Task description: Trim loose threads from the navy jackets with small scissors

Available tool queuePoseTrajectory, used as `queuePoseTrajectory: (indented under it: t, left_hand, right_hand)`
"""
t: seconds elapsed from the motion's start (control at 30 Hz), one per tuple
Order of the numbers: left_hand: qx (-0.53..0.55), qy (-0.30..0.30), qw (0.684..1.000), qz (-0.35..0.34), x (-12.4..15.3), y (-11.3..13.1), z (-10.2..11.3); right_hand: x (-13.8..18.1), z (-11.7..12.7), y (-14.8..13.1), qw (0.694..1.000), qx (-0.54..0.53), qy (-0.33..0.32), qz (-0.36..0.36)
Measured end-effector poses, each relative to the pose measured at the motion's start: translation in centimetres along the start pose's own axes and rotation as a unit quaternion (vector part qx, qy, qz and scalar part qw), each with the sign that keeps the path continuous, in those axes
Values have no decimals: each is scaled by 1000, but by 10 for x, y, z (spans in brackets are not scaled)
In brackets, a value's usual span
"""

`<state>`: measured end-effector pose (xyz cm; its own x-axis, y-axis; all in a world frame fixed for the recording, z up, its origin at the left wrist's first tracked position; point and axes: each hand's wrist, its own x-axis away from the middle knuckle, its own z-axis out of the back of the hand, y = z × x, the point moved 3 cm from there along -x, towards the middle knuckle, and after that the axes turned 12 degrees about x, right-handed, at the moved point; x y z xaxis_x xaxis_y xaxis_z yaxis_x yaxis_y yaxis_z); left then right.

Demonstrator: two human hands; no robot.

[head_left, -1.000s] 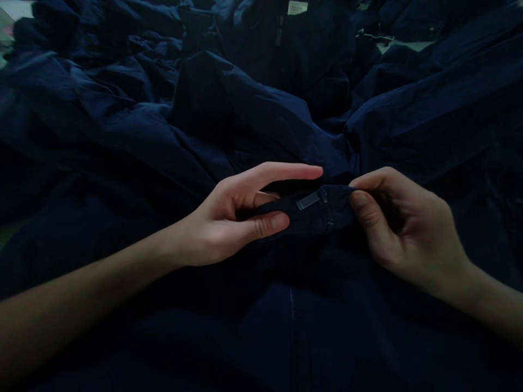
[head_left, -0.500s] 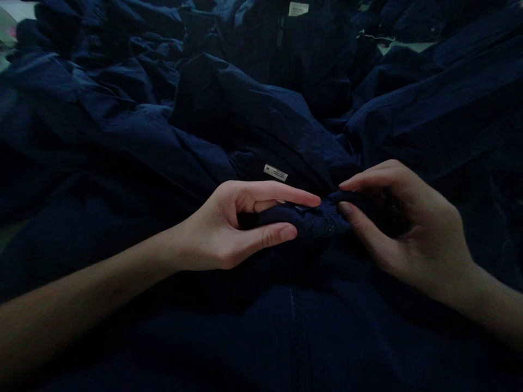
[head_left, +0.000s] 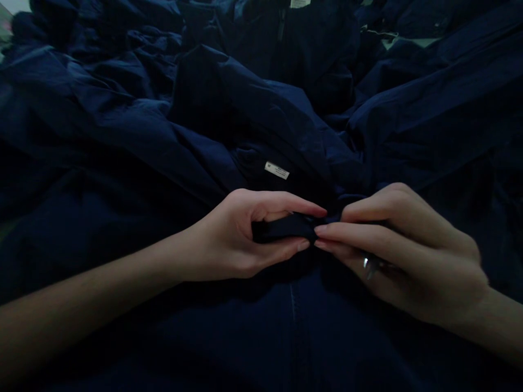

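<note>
A dark navy garment (head_left: 229, 136) lies spread in front of me in dim light. My left hand (head_left: 245, 239) pinches a folded strip of its fabric (head_left: 281, 227) between thumb and fingers. My right hand (head_left: 408, 250) meets it from the right, fingers held together and pressed on the same strip, with a ring (head_left: 370, 265) on one finger. The fingertips of both hands touch over the fold. A small white label (head_left: 277, 170) shows on the cloth just beyond the hands. A stitched seam (head_left: 293, 316) runs toward me below them.
More crumpled navy garments (head_left: 429, 109) are heaped all around, left, right and behind. Another white tag (head_left: 299, 3) shows at the top edge on a garment at the back. A pale bit of surface (head_left: 6, 13) shows at the top left corner.
Both hands have moved lower and closed together over the fabric strip. The metal zipper piece seen a second ago is now hidden. The white label came into view.
</note>
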<state>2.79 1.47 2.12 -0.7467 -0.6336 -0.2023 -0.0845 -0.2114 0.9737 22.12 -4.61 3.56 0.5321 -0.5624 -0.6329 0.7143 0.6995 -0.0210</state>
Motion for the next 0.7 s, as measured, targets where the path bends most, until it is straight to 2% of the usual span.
queuePoseTrajectory:
  t: [0.1, 0.2, 0.33, 0.5, 0.7]
  left_hand:
    - [-39, 3, 999, 0, 0, -1, -1]
    - [-86, 18, 996, -19, 1, -3, -3]
    - [-128, 33, 991, -32, 0, -4, -6]
    - [-88, 23, 996, -22, 0, -3, -7]
    - [-47, 14, 999, 9, 3, -4, -5]
  right_hand:
    - [-2, -4, -1, 999, -32, -2, -33]
    - [-3, -9, -2, 996, -39, -30, -72]
    - [-4, -16, -5, 996, 0, -58, -72]
    - [-3, -19, -3, 997, 27, -48, -56]
    - [-2, -10, 4, 994, -51, 1, -94]
